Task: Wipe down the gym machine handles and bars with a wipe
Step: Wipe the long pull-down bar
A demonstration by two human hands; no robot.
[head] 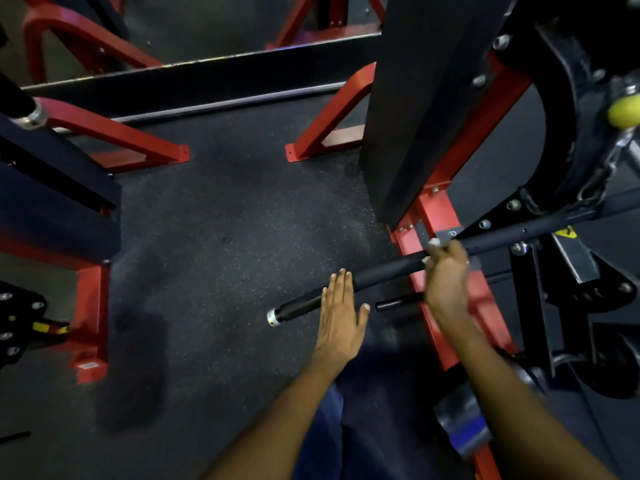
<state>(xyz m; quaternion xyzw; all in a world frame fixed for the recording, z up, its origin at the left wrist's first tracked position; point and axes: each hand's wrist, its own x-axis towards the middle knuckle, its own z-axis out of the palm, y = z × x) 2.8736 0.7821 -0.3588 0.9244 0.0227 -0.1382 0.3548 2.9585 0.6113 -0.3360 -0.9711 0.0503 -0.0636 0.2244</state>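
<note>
A long black padded handle bar (pixel 384 274) with a silver end cap (pixel 273 317) runs from lower left up to the machine at right. My right hand (pixel 446 275) is wrapped around the bar near its joint, with a white wipe (pixel 433 242) showing at the fingertips. My left hand (pixel 341 317) lies flat with fingers together and thumb out, over the bar's lower part near the end cap; I cannot tell whether it touches. A shorter black peg (pixel 398 302) sticks out just below the bar.
The red and black machine frame (pixel 436 209) rises at right with bolts and a yellow knob (pixel 623 112). More red frame feet (pixel 173 155) and a black panel (pixel 59 202) stand at left. Dark speckled rubber floor (pixel 225 237) lies between them.
</note>
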